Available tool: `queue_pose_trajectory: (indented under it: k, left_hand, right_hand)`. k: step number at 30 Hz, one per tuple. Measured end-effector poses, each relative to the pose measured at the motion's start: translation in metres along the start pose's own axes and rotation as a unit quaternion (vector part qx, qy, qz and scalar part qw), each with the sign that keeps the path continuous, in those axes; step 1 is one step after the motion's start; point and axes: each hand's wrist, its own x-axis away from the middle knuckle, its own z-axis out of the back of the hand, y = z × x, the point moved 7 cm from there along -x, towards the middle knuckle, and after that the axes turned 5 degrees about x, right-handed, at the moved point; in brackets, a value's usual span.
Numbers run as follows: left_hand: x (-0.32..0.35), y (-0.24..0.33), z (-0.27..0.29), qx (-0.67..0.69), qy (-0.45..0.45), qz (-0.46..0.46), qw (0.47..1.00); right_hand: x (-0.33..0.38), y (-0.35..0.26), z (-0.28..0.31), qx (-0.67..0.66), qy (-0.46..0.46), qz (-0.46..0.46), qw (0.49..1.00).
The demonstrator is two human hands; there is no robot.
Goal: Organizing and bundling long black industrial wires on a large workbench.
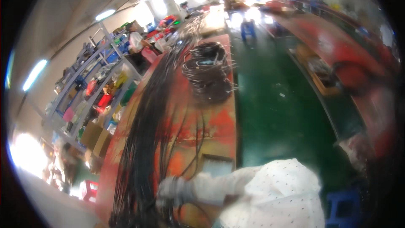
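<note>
A long bundle of black cables (145,131) runs lengthwise along a worn red table (221,120). My right hand (172,191), in a grey glove, reaches across from the right in a white dotted sleeve (282,190). Its fingers curl down over the bundle's near part and look closed on some black cables, though motion blurs them. Several loose cables curve over the tabletop beside that hand. Stacked coils of black cable (209,78) stand farther along the table. Nothing of my left hand shows.
A dark-rimmed tray (217,165) lies by my forearm. Metal shelves (90,84) with mixed goods stand left; a person (137,40) is beyond them. Right of the table runs a green floor (274,114), with a blue stool (344,207) nearby and another red table (333,42).
</note>
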Motion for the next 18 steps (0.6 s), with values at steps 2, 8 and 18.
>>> queue_pose_trajectory:
  k: [2,8,18]
  left_hand:
    - [0.007,-0.006,0.009,0.024,-0.012,0.013,1.0]
    - [0.018,-0.027,0.03,0.074,-0.064,0.029,0.995]
    - [0.045,-0.018,0.061,0.006,-0.045,0.032,0.998]
  right_hand:
    - [0.026,0.012,0.061,0.087,0.066,-0.138,0.984]
    - [0.211,0.049,0.062,0.215,-0.008,-0.447,0.868]
    - [0.221,0.016,0.009,0.201,-0.128,-0.517,0.822]
